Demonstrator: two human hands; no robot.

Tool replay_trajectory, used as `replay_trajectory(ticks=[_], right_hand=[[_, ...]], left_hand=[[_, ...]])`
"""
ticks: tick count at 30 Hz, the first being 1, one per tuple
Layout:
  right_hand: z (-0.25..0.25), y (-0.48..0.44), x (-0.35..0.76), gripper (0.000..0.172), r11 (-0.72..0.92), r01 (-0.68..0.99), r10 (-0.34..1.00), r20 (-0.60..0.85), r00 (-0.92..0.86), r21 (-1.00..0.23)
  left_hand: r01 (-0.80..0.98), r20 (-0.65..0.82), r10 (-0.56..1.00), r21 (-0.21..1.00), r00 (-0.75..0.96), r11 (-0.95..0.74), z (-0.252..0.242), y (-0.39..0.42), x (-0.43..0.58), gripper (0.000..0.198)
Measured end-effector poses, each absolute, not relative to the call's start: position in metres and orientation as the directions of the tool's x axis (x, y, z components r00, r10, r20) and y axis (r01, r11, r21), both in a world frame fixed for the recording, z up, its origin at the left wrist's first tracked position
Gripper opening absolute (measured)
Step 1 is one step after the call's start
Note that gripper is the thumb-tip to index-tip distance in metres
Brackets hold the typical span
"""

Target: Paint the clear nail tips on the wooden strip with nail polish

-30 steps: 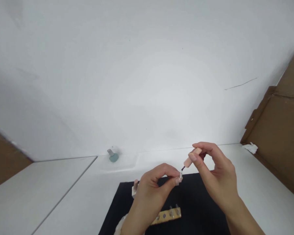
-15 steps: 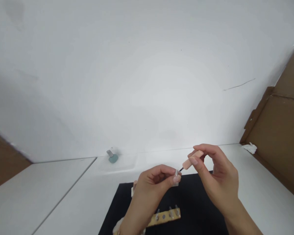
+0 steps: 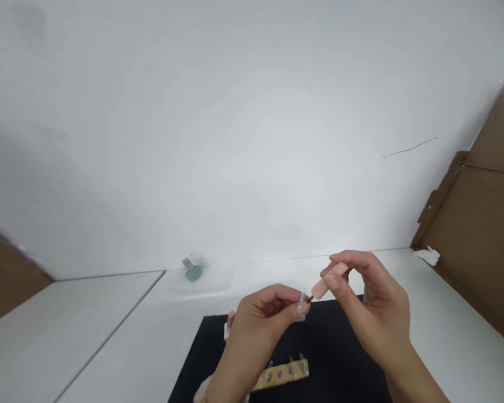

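My left hand (image 3: 265, 320) is closed in a pinch on a small clear nail tip (image 3: 303, 302), held up above a black mat (image 3: 340, 358). My right hand (image 3: 367, 308) is closed on the peach cap of a nail polish brush (image 3: 327, 280), whose dark bristle end touches the nail tip. Below the hands a wooden strip (image 3: 283, 372) with several small nail tips stuck on it lies on the mat. A pale bottle (image 3: 229, 324) stands behind my left hand, mostly hidden.
The mat lies on a white table (image 3: 109, 336) against a white wall. A small teal bottle (image 3: 192, 270) sits at the back of the table. A brown cardboard panel (image 3: 479, 224) leans at the right, with a crumpled white tissue (image 3: 428, 256) beside it.
Both hands have sunk slightly and drawn a little closer; the brush end has moved left onto the nail tip.
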State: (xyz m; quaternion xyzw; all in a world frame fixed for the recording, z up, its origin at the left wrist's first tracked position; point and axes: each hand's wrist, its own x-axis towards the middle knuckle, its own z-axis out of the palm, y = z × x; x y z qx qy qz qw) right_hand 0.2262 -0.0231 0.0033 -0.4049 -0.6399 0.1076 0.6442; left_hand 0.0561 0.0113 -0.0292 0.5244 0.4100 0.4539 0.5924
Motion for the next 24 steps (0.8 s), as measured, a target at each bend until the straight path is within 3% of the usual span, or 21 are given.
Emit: replay_trajectory(ticks=[4,11,17,21,24], right_hand=[[0.005,-0.022,0.225,0.010,0.634,0.424,0.685,0.724,0.080,-0.647],[0.004,-0.018,0.227,0.008,0.553,0.431,0.659,0.691,0.298,-0.713],[0.009,-0.021,0.228,0.008,0.612,0.361,0.721,0.684,0.110,-0.704],[0.006,-0.016,0.227,0.007,0.532,0.472,0.666,0.692,0.280,-0.703],[0.005,-0.016,0.229,0.008,0.504,0.465,0.649,0.674,0.352,-0.728]], left_hand=[[-0.068,0.005,0.967,0.998,0.256,0.013,-0.025,0.009,0.058,0.007],[-0.082,0.060,0.974,0.996,0.219,-0.043,-0.027,0.009,0.055,0.004],[-0.031,0.126,0.955,0.992,0.270,-0.122,-0.028,0.011,0.055,0.005],[-0.060,0.169,0.951,0.985,0.258,-0.159,-0.031,0.011,0.054,0.006],[-0.074,0.238,0.939,0.971,0.249,-0.227,-0.035,0.011,0.052,0.008]])
